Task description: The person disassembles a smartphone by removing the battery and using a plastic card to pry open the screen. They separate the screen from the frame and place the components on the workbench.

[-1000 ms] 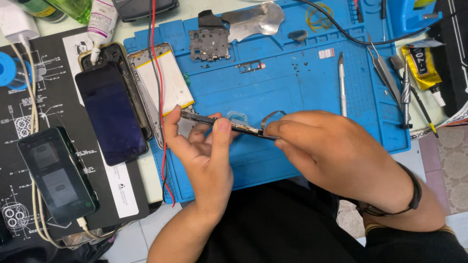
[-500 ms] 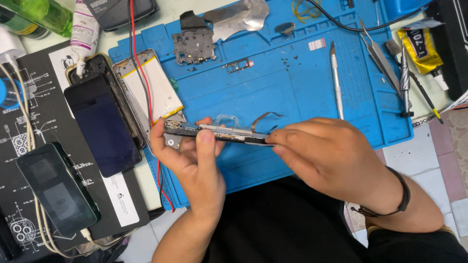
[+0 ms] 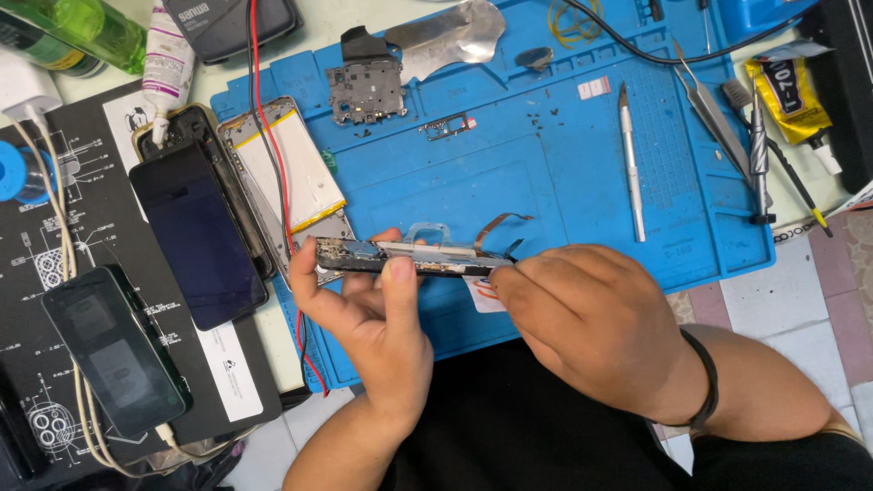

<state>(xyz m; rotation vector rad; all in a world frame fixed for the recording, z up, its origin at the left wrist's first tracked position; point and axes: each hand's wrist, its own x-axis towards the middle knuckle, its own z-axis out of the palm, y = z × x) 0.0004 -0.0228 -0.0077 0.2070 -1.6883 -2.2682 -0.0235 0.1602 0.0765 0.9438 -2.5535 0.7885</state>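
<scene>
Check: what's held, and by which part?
A phone frame, seen edge-on: left hand pinches its left end, right hand grips its right end.

You have two hands in view, left hand and right hand, together holding one phone frame. On the one blue repair mat you can count one craft knife, one pair of tweezers, one circuit board and one metal pry sheet. Beside it lie two dark phones and one green bottle.
</scene>
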